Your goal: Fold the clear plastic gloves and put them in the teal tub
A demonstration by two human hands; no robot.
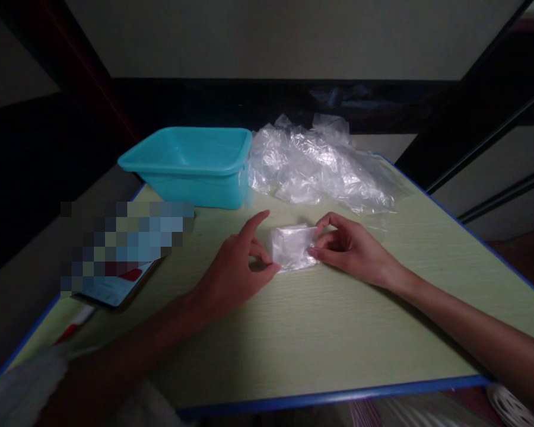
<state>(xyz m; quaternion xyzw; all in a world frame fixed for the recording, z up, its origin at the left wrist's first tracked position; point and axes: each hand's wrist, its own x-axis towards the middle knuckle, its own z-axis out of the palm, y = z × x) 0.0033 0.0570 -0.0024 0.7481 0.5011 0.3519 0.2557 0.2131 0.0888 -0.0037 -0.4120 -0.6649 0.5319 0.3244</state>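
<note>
A small folded clear plastic bag (292, 246) lies on the pale green table (320, 332), near its middle. My left hand (235, 270) pinches the bag's left edge with thumb and middle fingers, the index finger sticking out above. My right hand (349, 249) grips the bag's right edge with curled fingers. Both forearms rest low over the table.
A turquoise plastic tub (191, 166) stands at the back left. Beside it a heap of crumpled clear plastic bags (320, 166) fills the back right. A phone (113, 287) with a blurred screen lies at the left edge. The table has a blue rim.
</note>
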